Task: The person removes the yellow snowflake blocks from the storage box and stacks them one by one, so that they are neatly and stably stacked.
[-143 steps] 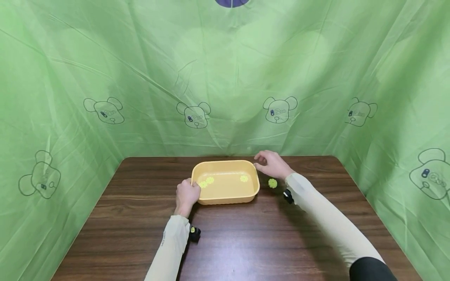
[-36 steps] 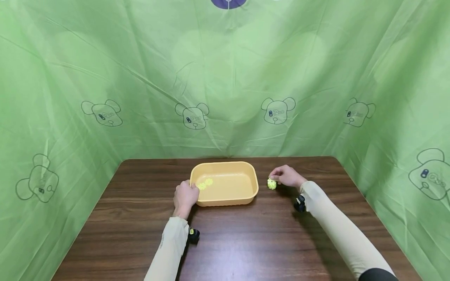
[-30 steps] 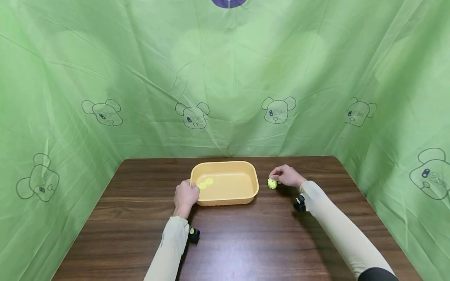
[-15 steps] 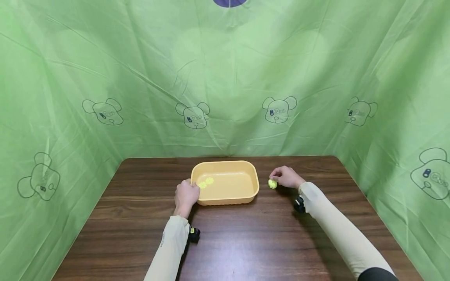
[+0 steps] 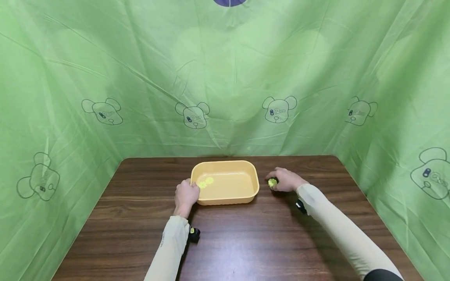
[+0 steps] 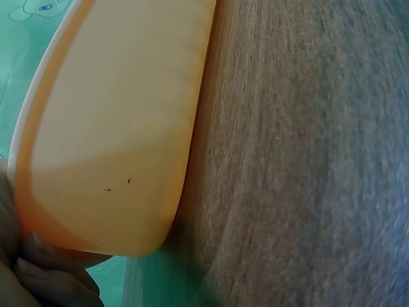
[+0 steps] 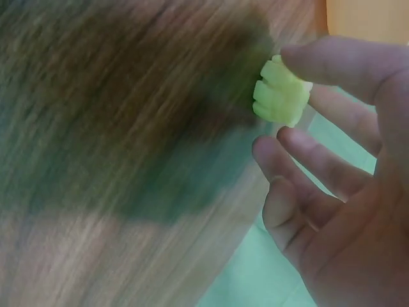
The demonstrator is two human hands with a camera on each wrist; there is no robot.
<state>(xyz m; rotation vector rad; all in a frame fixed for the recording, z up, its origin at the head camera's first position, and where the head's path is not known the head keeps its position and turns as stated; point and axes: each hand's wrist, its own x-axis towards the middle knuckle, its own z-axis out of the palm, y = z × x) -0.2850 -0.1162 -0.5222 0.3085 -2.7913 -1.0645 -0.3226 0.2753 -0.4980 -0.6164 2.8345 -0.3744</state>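
A yellow plastic basin [image 5: 228, 202] stands on the table, and my left hand [image 5: 186, 195] grips its left rim. In the left wrist view, curled fingers [image 6: 54, 278] hold the edge of the basin [image 6: 115, 128]. Two pale yellow flower-shaped pieces [image 5: 209, 180] lie inside the basin at its left end. Right of the basin, my right hand [image 5: 286, 180] has a yellow-green flower-shaped piece [image 5: 272, 182] at its fingertips. The right wrist view shows that notched piece [image 7: 281, 96] between thumb and index finger, the index tip hidden behind it; the other fingers are loosely bent.
The dark brown wooden table [image 5: 232, 242] reaches back to a green curtain [image 5: 228, 78] with bear drawings, which also hangs at both sides. A black wrist camera [image 5: 194, 235] sits under the left forearm, and another under the right.
A flower-shaped piece has left the basin's right end since the earliest frame. My right hand came from the basin to the piece on the right and has just shifted its fingers around it.
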